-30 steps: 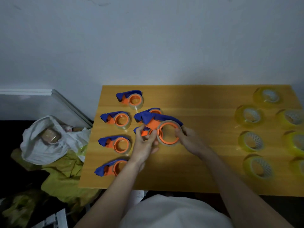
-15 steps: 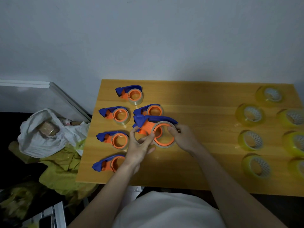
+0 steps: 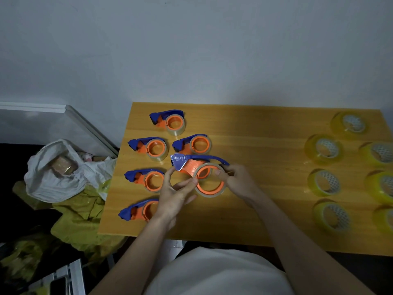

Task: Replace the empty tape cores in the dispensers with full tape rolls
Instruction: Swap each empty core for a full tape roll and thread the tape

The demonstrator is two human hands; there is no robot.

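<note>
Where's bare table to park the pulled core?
Widest bare patch: mid-table, between the right hand on the held dispenser and the full tape rolls. Also the near edge of the table beneath the hands. Left side crowded: five dispensers clustered.

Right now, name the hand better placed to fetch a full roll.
Right hand: it is on the side nearest the yellow full rolls. The left hand lies by the dispenser, farther away.

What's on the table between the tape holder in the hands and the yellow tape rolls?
Nothing: the head view shows bare table between the held dispenser and the yellow rolls.
</note>
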